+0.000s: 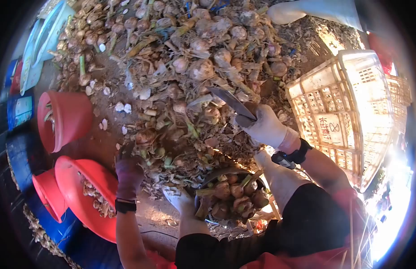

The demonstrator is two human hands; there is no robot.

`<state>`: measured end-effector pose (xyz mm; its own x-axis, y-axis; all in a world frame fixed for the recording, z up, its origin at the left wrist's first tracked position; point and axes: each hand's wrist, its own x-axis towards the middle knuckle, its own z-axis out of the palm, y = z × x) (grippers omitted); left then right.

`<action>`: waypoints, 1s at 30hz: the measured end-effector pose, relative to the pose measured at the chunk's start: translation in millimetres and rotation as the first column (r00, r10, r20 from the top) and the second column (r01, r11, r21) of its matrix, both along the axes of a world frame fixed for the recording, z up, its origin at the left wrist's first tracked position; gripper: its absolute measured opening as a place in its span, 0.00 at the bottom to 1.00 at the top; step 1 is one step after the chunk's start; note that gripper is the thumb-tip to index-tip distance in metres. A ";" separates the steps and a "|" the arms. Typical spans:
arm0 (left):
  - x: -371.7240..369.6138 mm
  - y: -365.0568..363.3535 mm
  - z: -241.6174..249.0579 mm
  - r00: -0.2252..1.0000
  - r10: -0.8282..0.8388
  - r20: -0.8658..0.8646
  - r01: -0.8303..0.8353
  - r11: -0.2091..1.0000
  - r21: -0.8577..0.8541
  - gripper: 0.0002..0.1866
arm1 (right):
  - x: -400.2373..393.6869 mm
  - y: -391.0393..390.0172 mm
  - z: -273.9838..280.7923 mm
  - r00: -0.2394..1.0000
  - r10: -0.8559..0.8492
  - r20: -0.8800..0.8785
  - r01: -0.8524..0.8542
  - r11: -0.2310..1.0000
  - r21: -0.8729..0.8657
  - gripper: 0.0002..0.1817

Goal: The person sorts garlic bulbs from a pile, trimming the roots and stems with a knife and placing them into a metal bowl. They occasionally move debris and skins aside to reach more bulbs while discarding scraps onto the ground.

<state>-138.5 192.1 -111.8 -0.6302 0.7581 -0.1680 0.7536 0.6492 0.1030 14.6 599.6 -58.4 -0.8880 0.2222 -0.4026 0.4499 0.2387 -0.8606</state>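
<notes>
My right hand (267,126), in a pale glove, is closed around a knife (233,103) with a wide, dark blade pointing up and left over the pile. My left hand (129,172), in a darker glove, hangs in shade beside the red basin; its fingers look stretched out and I see nothing held. Garlic bulbs (202,69) with cut stems and dry husks are heaped ahead of both hands. Between my legs, a dark round bowl (202,183) holds several trimmed garlic bulbs (242,205), below my right hand.
At left stand a red bucket (73,116), a wide red basin (89,168) with small pieces inside, and a smaller red tub (46,190). A light-blue plastic container (42,49) is at upper left. Right of the pile, a white slatted crate (324,121) leans near my right arm.
</notes>
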 end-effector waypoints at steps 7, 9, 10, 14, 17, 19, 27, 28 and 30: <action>-15.3 53.5 39.9 0.514 0.801 0.306 -0.825 0.559 -0.079 0.24 | -4.8 -12.8 -2.7 0.984 0.129 0.123 -0.135 0.990 0.045 0.13; -22.1 63.9 7.3 0.580 0.791 0.194 -0.792 0.604 -0.096 0.32 | -2.2 -18.4 -11.3 0.997 0.082 0.014 -0.083 0.996 0.041 0.09; -19.3 78.9 0.4 0.619 0.768 0.167 -0.724 0.640 -0.258 0.34 | -1.9 -19.8 -12.6 0.996 0.088 0.018 -0.089 0.995 0.047 0.09; -8.9 79.2 -11.7 0.677 0.713 0.182 -0.678 0.701 -0.221 0.36 | -12.4 -26.9 -2.0 0.979 0.187 0.081 -0.197 0.970 0.144 0.10; 14.6 62.9 12.5 0.582 0.525 0.621 -0.745 0.651 0.147 0.35 | -21.3 -45.2 7.6 0.943 0.302 0.139 -0.324 0.929 0.178 0.11; 42.1 72.0 44.1 0.408 0.396 0.822 -0.834 0.528 0.159 0.36 | -25.3 -62.8 10.1 0.882 0.466 0.068 -0.471 0.872 0.133 0.11; 108.3 51.4 40.4 0.675 0.095 0.732 -0.612 0.625 0.484 0.39 | -27.3 -104.3 27.6 0.697 0.714 -0.067 -0.637 0.659 0.401 0.14; 112.8 51.6 45.2 0.670 0.097 0.736 -0.618 0.623 0.480 0.39 | -26.4 -106.5 28.7 0.694 0.717 -0.062 -0.642 0.656 0.397 0.14; 121.6 55.4 58.8 0.335 0.022 0.942 -0.880 0.366 0.304 0.39 | -26.1 -109.6 30.6 0.636 0.760 -0.130 -0.633 0.611 0.475 0.14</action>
